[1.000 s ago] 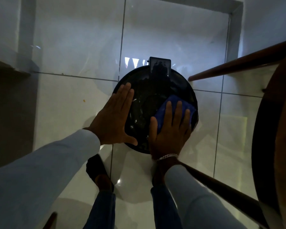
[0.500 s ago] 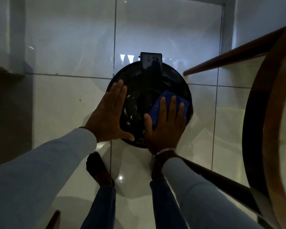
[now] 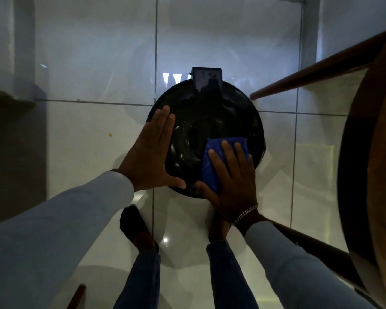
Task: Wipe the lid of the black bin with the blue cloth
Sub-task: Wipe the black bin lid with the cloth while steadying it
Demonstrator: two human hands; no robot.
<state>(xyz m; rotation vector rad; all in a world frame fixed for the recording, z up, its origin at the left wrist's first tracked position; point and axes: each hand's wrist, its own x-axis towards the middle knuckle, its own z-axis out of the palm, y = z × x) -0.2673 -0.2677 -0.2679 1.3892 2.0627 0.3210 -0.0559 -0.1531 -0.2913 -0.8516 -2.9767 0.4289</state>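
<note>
Two hands used: lid [image 3: 210, 112] braced by flat left hand [image 3: 152, 157], fingers [image 3: 163, 123] together, so blue cloth [image 3: 210, 168] can be pressed down under right hand [image 3: 234, 181], fingers slightly apart.

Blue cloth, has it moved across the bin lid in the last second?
Yes. Measured against the hinge tab at the lid's far edge, the blue cloth has slid toward the person, under the right hand, to the near right rim.
</note>
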